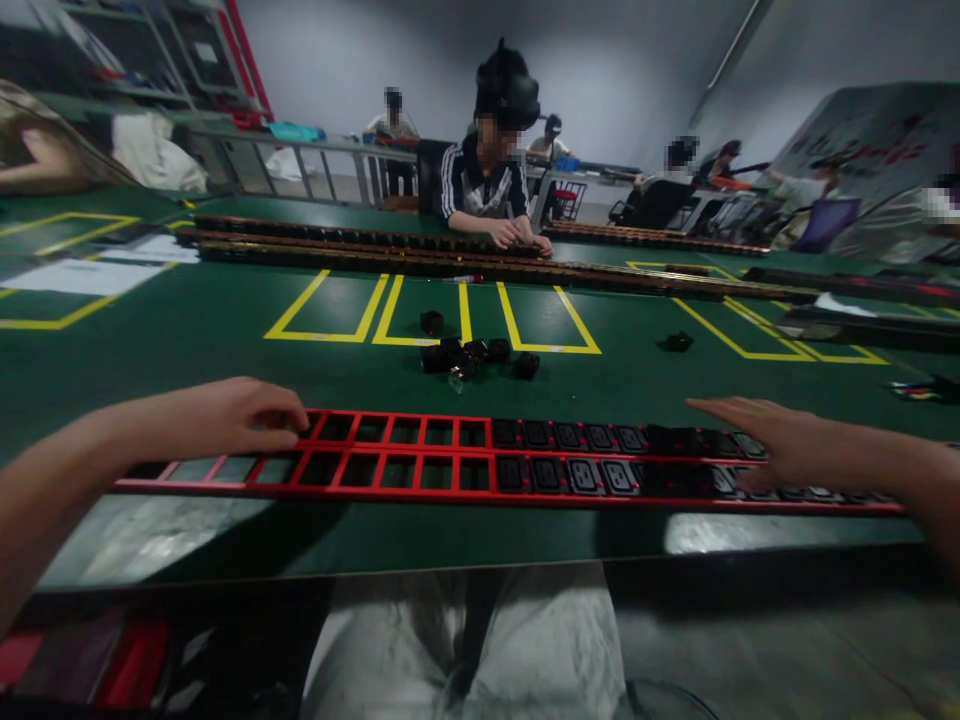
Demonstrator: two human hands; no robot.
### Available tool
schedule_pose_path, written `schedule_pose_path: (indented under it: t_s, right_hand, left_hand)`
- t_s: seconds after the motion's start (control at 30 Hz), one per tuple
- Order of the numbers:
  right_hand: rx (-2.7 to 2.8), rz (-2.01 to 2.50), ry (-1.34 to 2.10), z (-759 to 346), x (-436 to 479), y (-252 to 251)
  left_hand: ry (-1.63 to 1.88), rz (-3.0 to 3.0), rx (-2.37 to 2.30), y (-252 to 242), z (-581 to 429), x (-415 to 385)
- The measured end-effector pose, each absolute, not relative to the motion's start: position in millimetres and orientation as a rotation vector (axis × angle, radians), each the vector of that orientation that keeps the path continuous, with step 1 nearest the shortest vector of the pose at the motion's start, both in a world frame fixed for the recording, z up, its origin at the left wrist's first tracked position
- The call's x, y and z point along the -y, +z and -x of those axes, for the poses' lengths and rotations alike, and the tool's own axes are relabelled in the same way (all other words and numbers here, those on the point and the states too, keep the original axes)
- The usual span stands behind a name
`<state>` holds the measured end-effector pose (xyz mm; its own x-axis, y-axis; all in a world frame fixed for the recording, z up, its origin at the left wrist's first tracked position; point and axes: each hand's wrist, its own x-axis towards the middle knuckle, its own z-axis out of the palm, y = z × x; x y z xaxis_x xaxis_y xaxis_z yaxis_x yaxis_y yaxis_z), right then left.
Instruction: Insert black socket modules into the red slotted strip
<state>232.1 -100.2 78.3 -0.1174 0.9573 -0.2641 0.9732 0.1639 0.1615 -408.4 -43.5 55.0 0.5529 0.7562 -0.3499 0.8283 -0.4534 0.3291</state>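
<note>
pale, faded cloth trousers (pixel 551 650) before a red frame (pixel 492 440) on a smooth green table (pixel 352 380)

long and straight-edged, the frame runs left to right near the table's edge: two rows of rectangular openings, with blocky black sockets (pixel 583 476) filling the right part. the left hand (pixel 225 415) curls at its left part; whether it pinches anything, i cannot tell. the right hand (pixel 799 448) spreads, fingers extended, over the sockets.

Lettering: none legible.
Red markings (pixel 896 152) on grey panel (pixel 847 112), beyond table's (pixel 187 360) far edge, rightward; too blurred to read.
</note>
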Motion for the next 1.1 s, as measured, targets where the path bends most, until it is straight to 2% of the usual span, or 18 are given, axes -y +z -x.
schedule_pose_path:
  t_s: [0.1,0.23,0.33,0.6,0.83,1.1]
  right_hand:
    - [-2.339,-1.702,-0.260,-167,49,99]
    - [-2.539,-1.616,-0.117,-69,-30,88]
    - [-2.640,-1.826,0.054,-29,-66,62]
    - [-2.704,-1.887,-0.160,-34,-73,16]
    - [-2.775,-1.786,-0.314,-36,-82,14]
    - [-2.796,-1.759,-0.397,-36,-77,18]
  left_hand:
    - [-0.116,-2.473,-1.355,71,381,19]
    - [0.208,-2.688,-1.383,63,320,-16]
    - [0.318,-2.812,-1.274,41,282,-29]
    - [0.236,-2.842,-1.117,9,274,-30]
    - [0.411,-2.737,-1.138,15,280,-29]
    - [0.340,-2.761,-1.037,15,275,-26]
